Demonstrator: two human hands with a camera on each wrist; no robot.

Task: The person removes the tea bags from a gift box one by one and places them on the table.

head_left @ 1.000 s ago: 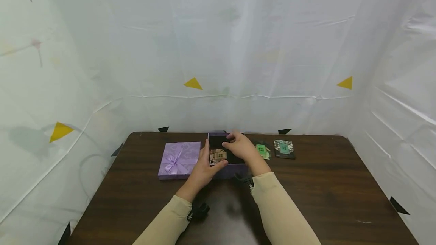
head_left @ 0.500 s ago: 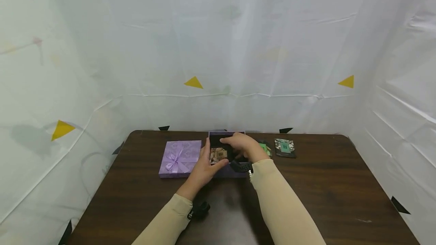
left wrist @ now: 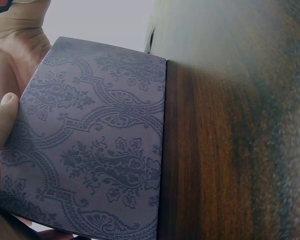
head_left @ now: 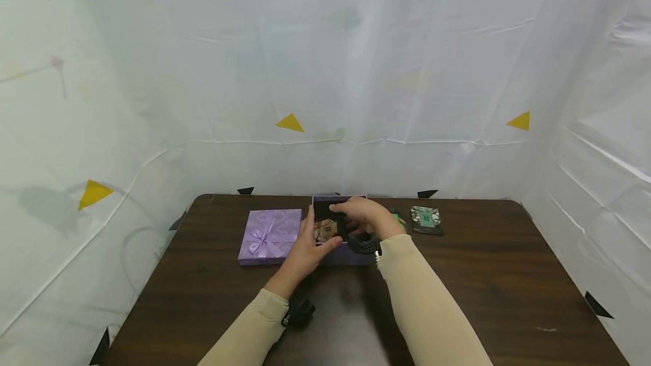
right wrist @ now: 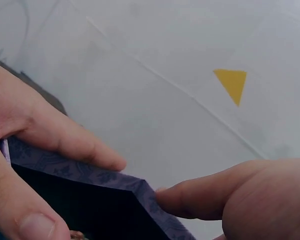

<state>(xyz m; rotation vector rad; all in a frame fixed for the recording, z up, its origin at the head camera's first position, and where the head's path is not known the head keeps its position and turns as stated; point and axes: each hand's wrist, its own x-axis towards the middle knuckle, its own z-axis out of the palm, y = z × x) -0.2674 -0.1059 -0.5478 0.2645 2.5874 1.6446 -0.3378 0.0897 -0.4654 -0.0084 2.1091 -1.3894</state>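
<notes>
A purple patterned gift box (left wrist: 100,135) with a dark inside stands at the table's back middle. My left hand (head_left: 307,242) grips its front left corner, thumb at the front rim, fingers along the left side. A small card with a brown house picture (head_left: 325,230) lies inside at the left. Over the box's right half is my right hand (head_left: 363,214), one digit reaching left over the dark inside, the others bent downward. In the right wrist view, a right fingertip (right wrist: 167,197) is right at the box's rim. I cannot tell whether the right hand holds anything.
Left of the box lies a purple lid (head_left: 272,235) with a ribbon bow. A green card (head_left: 399,217), partly hidden by the right hand, and a teal card (head_left: 426,220) lie to the right on the dark wooden table (head_left: 488,287). White sheeting (head_left: 432,72) hangs behind.
My right hand has lowered over the box's right half, its fingers bending downward and covering more of the green card. The left hand keeps its grip on the box.
</notes>
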